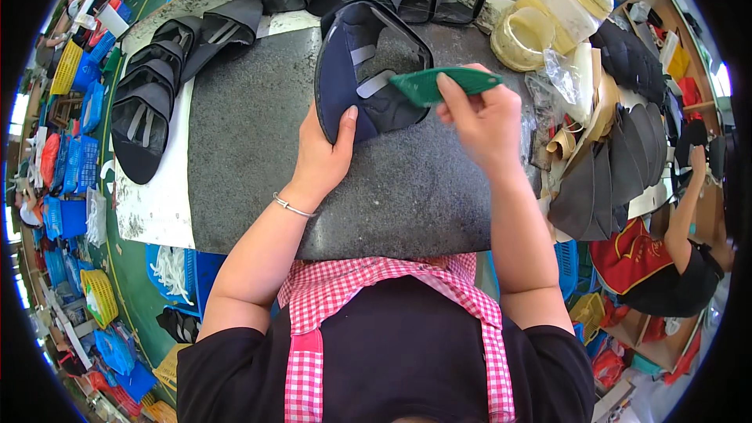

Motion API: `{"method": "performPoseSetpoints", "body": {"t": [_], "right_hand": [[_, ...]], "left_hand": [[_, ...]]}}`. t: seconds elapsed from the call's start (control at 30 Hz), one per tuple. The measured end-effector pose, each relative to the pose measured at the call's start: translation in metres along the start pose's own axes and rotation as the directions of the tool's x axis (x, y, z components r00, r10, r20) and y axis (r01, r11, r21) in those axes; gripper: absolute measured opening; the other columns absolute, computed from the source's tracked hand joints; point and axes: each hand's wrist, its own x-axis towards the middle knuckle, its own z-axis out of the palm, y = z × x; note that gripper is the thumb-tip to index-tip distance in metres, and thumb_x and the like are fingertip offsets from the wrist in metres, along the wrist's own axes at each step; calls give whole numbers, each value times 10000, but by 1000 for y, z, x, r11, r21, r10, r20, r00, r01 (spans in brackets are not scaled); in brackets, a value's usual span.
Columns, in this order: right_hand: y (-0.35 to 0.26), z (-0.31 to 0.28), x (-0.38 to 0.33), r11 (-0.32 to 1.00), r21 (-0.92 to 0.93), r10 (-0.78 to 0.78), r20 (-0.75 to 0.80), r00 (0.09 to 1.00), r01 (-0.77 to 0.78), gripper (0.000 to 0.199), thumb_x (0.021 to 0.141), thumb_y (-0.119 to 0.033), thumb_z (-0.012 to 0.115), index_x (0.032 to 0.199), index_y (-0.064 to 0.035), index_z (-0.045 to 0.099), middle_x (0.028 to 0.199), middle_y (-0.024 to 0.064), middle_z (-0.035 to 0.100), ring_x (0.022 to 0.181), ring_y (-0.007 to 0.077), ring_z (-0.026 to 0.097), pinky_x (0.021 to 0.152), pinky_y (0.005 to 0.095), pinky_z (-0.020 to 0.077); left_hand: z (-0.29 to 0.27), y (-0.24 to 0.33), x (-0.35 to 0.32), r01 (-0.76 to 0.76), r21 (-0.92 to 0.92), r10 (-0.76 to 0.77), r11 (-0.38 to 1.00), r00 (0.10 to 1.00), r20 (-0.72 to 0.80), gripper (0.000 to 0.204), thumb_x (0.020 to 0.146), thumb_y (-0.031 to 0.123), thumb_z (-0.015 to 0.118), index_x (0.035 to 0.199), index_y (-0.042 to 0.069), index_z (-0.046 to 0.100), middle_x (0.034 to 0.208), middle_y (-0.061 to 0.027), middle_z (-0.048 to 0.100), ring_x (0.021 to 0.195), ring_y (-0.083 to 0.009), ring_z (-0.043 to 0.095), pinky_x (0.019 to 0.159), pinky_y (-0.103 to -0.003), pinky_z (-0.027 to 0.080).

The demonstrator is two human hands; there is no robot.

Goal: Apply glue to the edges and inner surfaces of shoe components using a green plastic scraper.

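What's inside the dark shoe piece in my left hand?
Two pale strips show inside the dark shoe piece. The green tool in your right hand covers part of the interior, hiding whatever lies behind it.

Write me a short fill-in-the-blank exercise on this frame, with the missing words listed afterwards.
1. The flat tool in the right hand is coloured ____.
2. The dark shoe piece is held by the ____ hand.
3. In the picture, the yellowish container stands to the ____ of the shoe piece.
4. The apron has a ____ pattern.

Missing words: green; left; right; checked.
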Motion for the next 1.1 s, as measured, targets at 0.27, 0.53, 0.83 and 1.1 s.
{"method": "performPoseSetpoints", "body": {"t": [0.27, 0.53, 0.83, 1.1], "right_hand": [[44, 5, -13, 739, -656, -336, -161, 928, 154, 84, 870, -119, 627, 884, -41, 597, 794, 149, 629, 686, 353, 628, 600, 408, 503], [39, 38, -9, 932, -341, -176, -126, 976, 124, 82, 862, -106, 647, 860, -27, 624, 775, 152, 630, 679, 335, 636, 602, 391, 500], [25, 47, -12, 950, -267, -161, 27, 987, 162, 64, 844, -55, 654, 903, -29, 653, 777, 115, 657, 637, 238, 665, 582, 314, 520], [27, 51, -37, 988, -155, 7, 13, 1000, -5, 135, 923, -105, 617, 897, 26, 637, 716, 68, 667, 631, 119, 672, 552, 242, 532]], "left_hand": [[3, 10, -20, 57, -90, -54, 994, 998, 39, 248, 913, 171, 611, 1061, -26, 584, 990, -154, 659, 908, -241, 624, 818, -338, 473], [10, -6, -28, 120, -64, -121, 991, 992, -27, 283, 904, 118, 565, 1148, -22, 542, 1033, -175, 649, 963, -282, 626, 852, -363, 467], [11, -11, -27, 114, -146, -120, 983, 992, -34, 327, 916, 115, 574, 1221, 0, 549, 1165, -95, 618, 1070, -178, 569, 938, -310, 428], [10, -9, -25, 173, -373, -176, 912, 984, 24, 406, 886, 55, 581, 1282, -10, 516, 1272, -76, 564, 1163, -168, 521, 1001, -301, 387]]}}
